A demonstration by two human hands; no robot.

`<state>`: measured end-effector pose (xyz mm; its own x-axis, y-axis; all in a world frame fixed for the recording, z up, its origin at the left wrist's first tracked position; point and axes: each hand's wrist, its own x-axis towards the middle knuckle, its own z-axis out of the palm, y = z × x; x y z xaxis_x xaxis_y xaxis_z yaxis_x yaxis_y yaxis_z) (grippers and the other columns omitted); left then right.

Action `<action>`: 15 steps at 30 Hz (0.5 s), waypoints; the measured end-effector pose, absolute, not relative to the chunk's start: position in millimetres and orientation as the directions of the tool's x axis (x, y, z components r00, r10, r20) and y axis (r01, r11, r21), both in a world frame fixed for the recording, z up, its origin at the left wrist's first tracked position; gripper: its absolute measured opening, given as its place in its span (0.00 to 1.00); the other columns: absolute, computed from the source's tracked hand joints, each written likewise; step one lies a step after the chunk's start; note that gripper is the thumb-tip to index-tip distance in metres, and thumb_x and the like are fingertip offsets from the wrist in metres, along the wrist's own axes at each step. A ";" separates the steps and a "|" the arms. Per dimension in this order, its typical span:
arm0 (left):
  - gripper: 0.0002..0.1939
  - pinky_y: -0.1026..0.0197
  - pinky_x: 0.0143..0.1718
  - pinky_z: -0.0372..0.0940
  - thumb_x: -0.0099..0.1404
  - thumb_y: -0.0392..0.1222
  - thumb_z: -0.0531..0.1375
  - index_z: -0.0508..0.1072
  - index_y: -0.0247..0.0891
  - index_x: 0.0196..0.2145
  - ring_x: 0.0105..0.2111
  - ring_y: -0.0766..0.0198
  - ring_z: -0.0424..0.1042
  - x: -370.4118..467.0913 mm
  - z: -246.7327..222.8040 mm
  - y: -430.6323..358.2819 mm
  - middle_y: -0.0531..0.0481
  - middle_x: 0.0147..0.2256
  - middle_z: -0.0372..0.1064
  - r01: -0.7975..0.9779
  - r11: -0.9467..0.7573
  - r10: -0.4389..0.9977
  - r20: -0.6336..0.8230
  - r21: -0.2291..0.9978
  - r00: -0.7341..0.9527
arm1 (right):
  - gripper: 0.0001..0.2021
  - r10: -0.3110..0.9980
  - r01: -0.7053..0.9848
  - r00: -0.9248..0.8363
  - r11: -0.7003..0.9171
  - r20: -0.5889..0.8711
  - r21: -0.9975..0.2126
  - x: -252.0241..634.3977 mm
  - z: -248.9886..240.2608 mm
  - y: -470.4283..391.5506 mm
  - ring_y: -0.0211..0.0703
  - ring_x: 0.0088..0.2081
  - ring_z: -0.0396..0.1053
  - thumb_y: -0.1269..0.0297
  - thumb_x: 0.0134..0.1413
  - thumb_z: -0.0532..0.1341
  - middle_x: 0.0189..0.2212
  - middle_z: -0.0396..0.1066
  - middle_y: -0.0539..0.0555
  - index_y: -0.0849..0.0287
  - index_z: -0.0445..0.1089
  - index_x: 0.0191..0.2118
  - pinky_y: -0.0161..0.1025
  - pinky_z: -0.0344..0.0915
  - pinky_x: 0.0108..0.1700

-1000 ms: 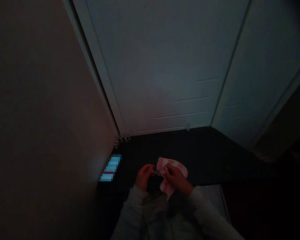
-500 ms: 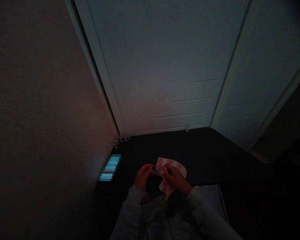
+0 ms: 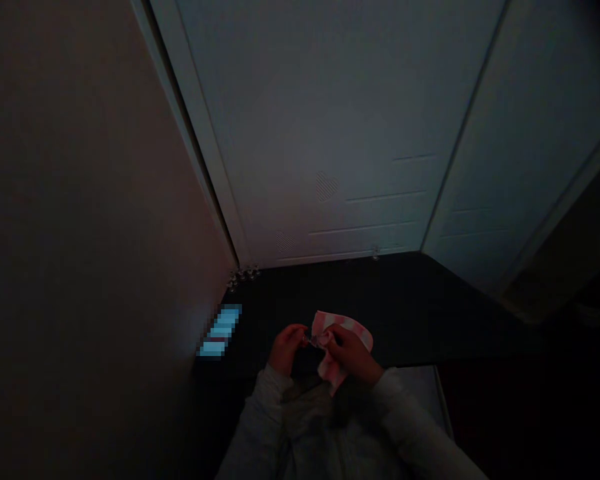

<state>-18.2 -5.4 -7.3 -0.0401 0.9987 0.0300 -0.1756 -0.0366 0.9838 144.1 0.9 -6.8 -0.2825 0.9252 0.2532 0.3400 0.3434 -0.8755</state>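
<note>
Pinching inward, hands (image 3: 286,348) (image 3: 354,353) close together, striped cloth (image 3: 331,372) in right.

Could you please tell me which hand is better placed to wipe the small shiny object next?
Likely the right hand: it grips the pink-and-white cloth right by the small shiny object, while the left hand pinches that object.

The pink-and-white striped cloth (image 3: 356,325) was bunched at its middle, a rounded flap spread toward the far right, a pointed end hanging on the near side. The small shiny object (image 3: 308,341), partly hidden, was just left of the bunch.
</note>
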 end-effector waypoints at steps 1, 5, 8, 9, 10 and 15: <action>0.15 0.64 0.27 0.57 0.48 0.46 0.58 0.70 0.32 0.31 0.23 0.68 0.62 -18.2 -7.4 -5.4 0.51 0.22 0.64 -0.177 -0.036 0.999 0.029 0.984 -0.039 | 0.09 0.926 0.345 -0.280 0.341 0.251 -0.875 144.1 -7.3 1.2 0.36 0.26 0.61 0.62 0.46 0.51 0.23 0.64 0.48 0.61 0.64 0.28 0.32 0.55 0.27; 0.15 0.65 0.27 0.57 0.49 0.46 0.58 0.69 0.32 0.32 0.23 0.69 0.62 -18.5 -8.9 -4.9 0.51 0.22 0.64 -0.199 -0.038 0.999 0.032 0.979 -0.031 | 0.09 0.926 0.352 -0.279 0.346 0.255 -0.870 144.3 -8.1 2.2 0.36 0.26 0.61 0.63 0.46 0.51 0.23 0.65 0.49 0.61 0.65 0.29 0.32 0.55 0.27; 0.14 0.65 0.27 0.57 0.49 0.45 0.58 0.69 0.33 0.31 0.23 0.69 0.62 -18.4 -9.2 -4.8 0.52 0.22 0.64 -0.214 -0.033 0.999 0.028 0.976 -0.024 | 0.09 0.925 0.339 -0.285 0.344 0.253 -0.876 144.6 -8.1 2.5 0.37 0.27 0.62 0.64 0.46 0.51 0.25 0.66 0.50 0.61 0.65 0.30 0.32 0.56 0.28; 0.13 0.65 0.27 0.57 0.49 0.44 0.58 0.69 0.33 0.31 0.23 0.69 0.62 -18.2 -8.9 -5.0 0.52 0.22 0.63 -0.219 -0.033 0.999 0.029 0.975 -0.021 | 0.09 0.924 0.336 -0.288 0.344 0.252 -0.877 144.6 -8.1 2.5 0.37 0.27 0.62 0.64 0.46 0.51 0.25 0.66 0.50 0.61 0.65 0.30 0.32 0.56 0.28; 0.13 0.65 0.27 0.57 0.49 0.44 0.58 0.69 0.33 0.31 0.23 0.69 0.62 -18.0 -8.3 -5.2 0.52 0.22 0.63 -0.223 -0.034 0.999 0.030 0.974 -0.021 | 0.09 0.924 0.337 -0.288 0.345 0.254 -0.876 144.6 -8.2 2.4 0.36 0.27 0.62 0.64 0.46 0.51 0.25 0.66 0.49 0.61 0.65 0.30 0.32 0.56 0.28; 0.13 0.64 0.27 0.57 0.48 0.45 0.58 0.70 0.33 0.31 0.23 0.68 0.62 -17.5 -5.8 -6.2 0.52 0.22 0.64 -0.213 0.001 0.999 -0.012 0.977 -0.049 | 0.08 0.926 0.359 -0.282 0.344 0.251 -0.868 144.3 -7.5 1.5 0.35 0.24 0.60 0.63 0.46 0.51 0.21 0.64 0.48 0.61 0.65 0.28 0.31 0.54 0.25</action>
